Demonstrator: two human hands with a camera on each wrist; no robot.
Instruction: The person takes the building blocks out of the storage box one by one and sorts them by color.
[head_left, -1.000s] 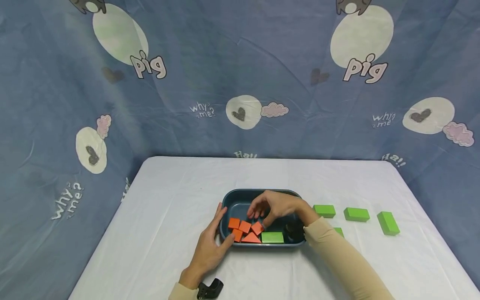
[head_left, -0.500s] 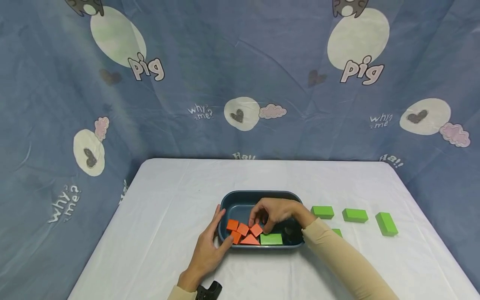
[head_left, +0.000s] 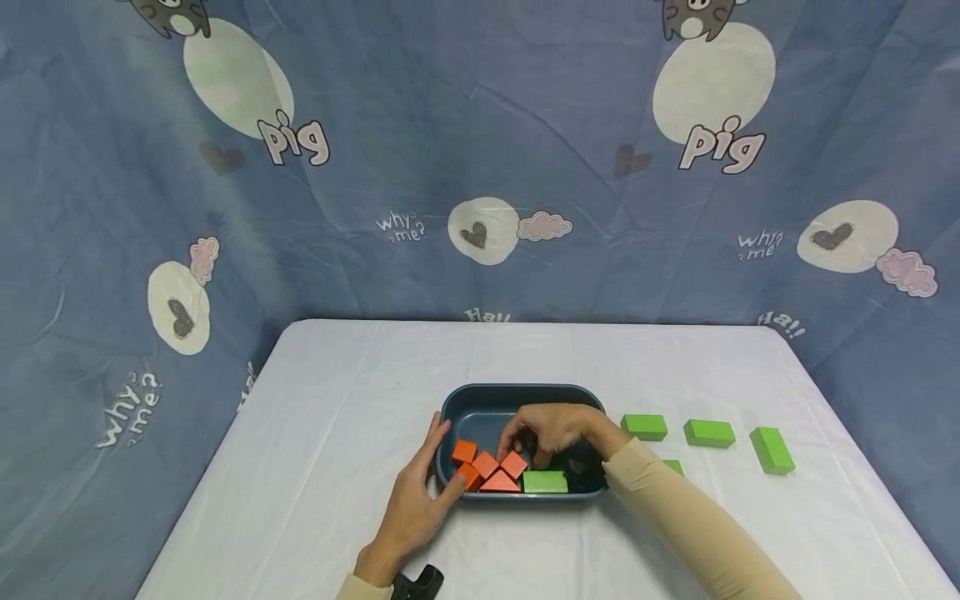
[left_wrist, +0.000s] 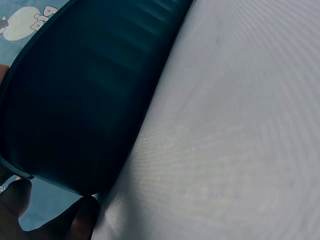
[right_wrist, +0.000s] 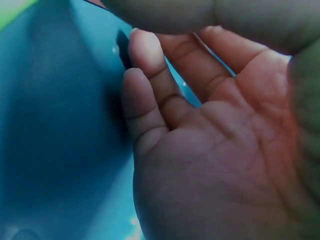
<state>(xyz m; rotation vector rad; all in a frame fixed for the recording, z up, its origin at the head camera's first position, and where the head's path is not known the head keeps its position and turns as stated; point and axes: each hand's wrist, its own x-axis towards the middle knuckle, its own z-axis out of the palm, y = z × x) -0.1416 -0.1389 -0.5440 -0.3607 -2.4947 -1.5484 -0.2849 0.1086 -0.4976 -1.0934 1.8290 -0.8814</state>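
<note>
The blocks look like small wooden or foam solids, light and stiff, with flat faces that a pinch across two opposite sides should hold well; the wedge-shaped ones would want a grip on their parallel faces, since sloped sides could slip. The bin [head_left: 480,398] sits low in the middle of the head view on the white table [head_left: 337,400]; it seems a rigid plastic tub, easy to steady by its wall.

Inside the bin, along its near edge, lie several orange blocks [head_left: 486,467] packed touching one another, and just right of them a green block [head_left: 545,482] lying flat.

The right hand [head_left: 551,429] hangs over the bin's middle, fingers curled downward toward the blocks, fingertips just above or touching the orange block [head_left: 514,463] at the right of the cluster. I cannot tell whether anything is pinched: the right wrist view shows only a half-curled palm and fingers [right_wrist: 150,90] against the bin's blue inside, with no block visible between them.

The left hand [head_left: 420,500] rests on the bin's left end, fingers fairly straight along the outer wall, thumb at the near corner; the left wrist view shows the dark wall [left_wrist: 85,100] close up.

At the right of the head view, more green blocks [head_left: 708,432] lie apart on the table
</note>
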